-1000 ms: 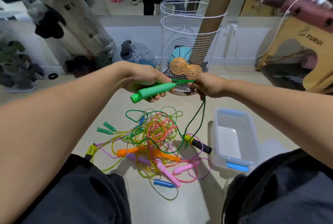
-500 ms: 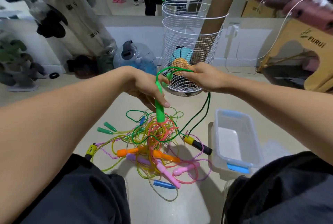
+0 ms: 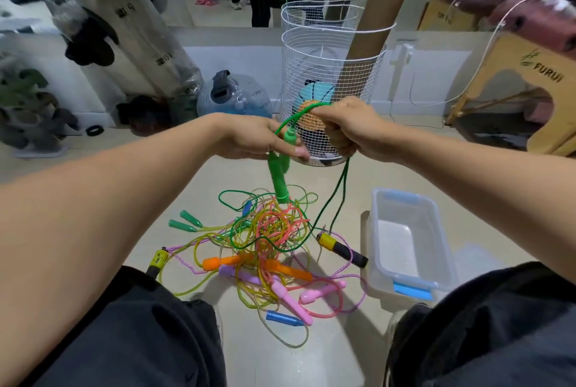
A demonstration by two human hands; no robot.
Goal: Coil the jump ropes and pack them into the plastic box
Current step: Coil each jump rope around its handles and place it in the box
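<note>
My left hand [image 3: 255, 138] grips the two green handles [image 3: 278, 175] of a green jump rope, and they hang downward from my fingers. My right hand [image 3: 349, 129] pinches the green cord [image 3: 338, 191], which arcs over to the handles and drops in two strands to the floor. Below lies a tangled pile of jump ropes [image 3: 268, 240] in yellow, pink, orange, purple and blue. The clear plastic box [image 3: 436, 249] with blue latches stands open and empty on the floor at the right.
A white wire basket [image 3: 330, 75] with balls and cardboard tubes stands just behind my hands. A water jug [image 3: 233, 96] sits left of it. A wooden stool [image 3: 530, 87] is at far right. My knees frame the floor below.
My left hand turned the green handles from pointing sideways to hanging downward. My right hand rose and drew a loop of the cord over toward the handles.
</note>
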